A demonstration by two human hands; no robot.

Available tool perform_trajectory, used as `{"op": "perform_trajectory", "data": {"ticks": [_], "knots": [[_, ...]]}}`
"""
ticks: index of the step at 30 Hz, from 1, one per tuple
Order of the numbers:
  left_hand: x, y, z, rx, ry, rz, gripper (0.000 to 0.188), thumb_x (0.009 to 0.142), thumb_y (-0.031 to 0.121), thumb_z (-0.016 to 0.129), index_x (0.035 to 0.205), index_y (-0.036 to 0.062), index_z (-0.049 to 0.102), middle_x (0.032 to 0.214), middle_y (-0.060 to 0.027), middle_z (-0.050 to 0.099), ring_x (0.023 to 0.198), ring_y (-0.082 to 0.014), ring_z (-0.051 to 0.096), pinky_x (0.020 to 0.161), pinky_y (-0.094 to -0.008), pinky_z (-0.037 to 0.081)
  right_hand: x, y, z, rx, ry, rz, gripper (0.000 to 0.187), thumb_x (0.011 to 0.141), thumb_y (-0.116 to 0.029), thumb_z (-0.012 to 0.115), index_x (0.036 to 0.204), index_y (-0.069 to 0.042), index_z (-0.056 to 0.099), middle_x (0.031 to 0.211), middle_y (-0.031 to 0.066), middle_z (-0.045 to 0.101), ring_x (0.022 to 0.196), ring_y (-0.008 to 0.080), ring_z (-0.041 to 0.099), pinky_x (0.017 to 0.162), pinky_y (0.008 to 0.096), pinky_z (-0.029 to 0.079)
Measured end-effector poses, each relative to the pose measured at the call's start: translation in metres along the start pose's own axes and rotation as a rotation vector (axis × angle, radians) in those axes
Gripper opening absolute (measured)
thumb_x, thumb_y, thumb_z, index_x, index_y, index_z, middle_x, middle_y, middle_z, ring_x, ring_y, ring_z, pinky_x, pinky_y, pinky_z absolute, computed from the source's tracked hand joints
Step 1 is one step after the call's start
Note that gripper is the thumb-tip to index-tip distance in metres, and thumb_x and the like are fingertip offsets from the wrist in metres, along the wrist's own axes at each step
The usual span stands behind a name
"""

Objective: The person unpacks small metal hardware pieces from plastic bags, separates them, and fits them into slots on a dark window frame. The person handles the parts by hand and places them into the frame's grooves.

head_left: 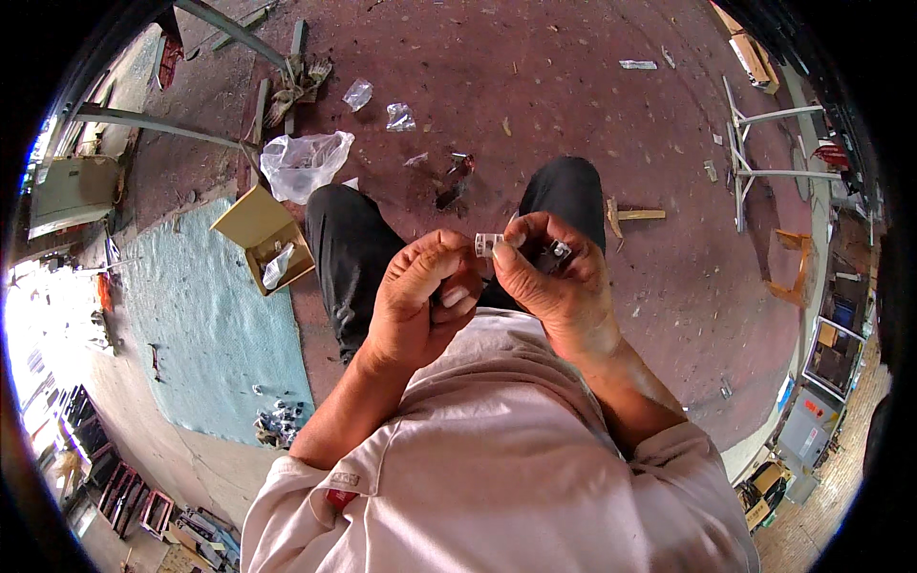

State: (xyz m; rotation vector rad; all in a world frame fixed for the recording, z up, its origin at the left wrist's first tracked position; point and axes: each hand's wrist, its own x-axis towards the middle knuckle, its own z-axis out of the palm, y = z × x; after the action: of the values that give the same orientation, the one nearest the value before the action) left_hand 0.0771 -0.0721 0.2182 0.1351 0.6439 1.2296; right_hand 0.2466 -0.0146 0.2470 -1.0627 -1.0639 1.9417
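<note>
In front of my lap, both hands are raised close together. A small clear, band-like plastic piece [487, 244] spans the gap between my fingertips. The thumb and forefinger of my right hand [568, 296] pinch its right end. My left hand [415, 296] is closed, with its thumb and forefinger meeting the left end; the exact grip there is hidden. A small dark part with a pale, shiny bit [554, 255] sits in the curl of my right hand's other fingers. Its kind is too small to tell.
An open cardboard box [250, 222] with a clear bag inside stands left of my knee. Beyond it lie a plastic bag [306, 164] and work gloves [298, 91]. Small metal-looking parts [279, 423] are heaped on a blue-green mat [215, 325]. A hammer [630, 215] lies on the right.
</note>
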Motion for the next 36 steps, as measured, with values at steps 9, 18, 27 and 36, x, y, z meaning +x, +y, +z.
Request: {"op": "perform_trajectory", "data": {"ticks": [9, 18, 27, 36], "knots": [[-0.003, 0.006, -0.002, -0.106, -0.110, -0.181, 0.031, 0.101, 0.035, 0.061, 0.092, 0.0052, 0.062, 0.063, 0.0063, 0.038, 0.051, -0.0029, 0.028, 0.042, -0.0195, 0.020, 0.003, 0.000, -0.005, -0.624, -0.068, -0.598, 0.017, 0.091, -0.007, 0.075, 0.101, -0.006, 0.062, 0.087, 0.0031, 0.066, 0.070, 0.0100, 0.060, 0.058, 0.0242, 0.047], [-0.004, 0.013, -0.003, -0.169, -0.141, -0.259, 0.026, 0.101, 0.031, 0.064, 0.095, 0.0059, 0.060, 0.061, 0.0086, 0.035, 0.050, -0.0017, 0.028, 0.040, -0.0185, 0.019, 0.009, -0.005, -0.013, -0.784, -0.159, -0.869, 0.036, 0.078, 0.005, 0.079, 0.106, -0.008, 0.061, 0.090, 0.0062, 0.064, 0.073, 0.0191, 0.066, 0.058, 0.0309, 0.052], [-0.005, 0.004, -0.003, 0.056, -0.091, -0.104, 0.012, 0.100, 0.018, 0.065, 0.101, 0.0062, 0.061, 0.063, 0.0063, 0.041, 0.049, -0.0037, 0.031, 0.041, -0.0207, 0.023, 0.004, 0.005, -0.021, -0.549, -0.047, -0.359, 0.030, 0.089, 0.001, 0.072, 0.115, -0.005, 0.059, 0.095, 0.0016, 0.060, 0.077, 0.0102, 0.059, 0.062, 0.0255, 0.050], [-0.008, 0.003, -0.003, 0.407, -0.029, 0.071, 0.016, 0.102, 0.020, 0.065, 0.099, 0.0047, 0.065, 0.082, 0.0048, 0.057, 0.064, -0.0016, 0.042, 0.054, -0.0193, 0.033, -0.006, 0.012, -0.025, -0.062, -0.065, 0.126, 0.033, 0.107, -0.021, 0.055, 0.134, -0.003, 0.053, 0.095, 0.0069, 0.070, 0.062, 0.0057, 0.057, 0.053, 0.0217, 0.048]]}}
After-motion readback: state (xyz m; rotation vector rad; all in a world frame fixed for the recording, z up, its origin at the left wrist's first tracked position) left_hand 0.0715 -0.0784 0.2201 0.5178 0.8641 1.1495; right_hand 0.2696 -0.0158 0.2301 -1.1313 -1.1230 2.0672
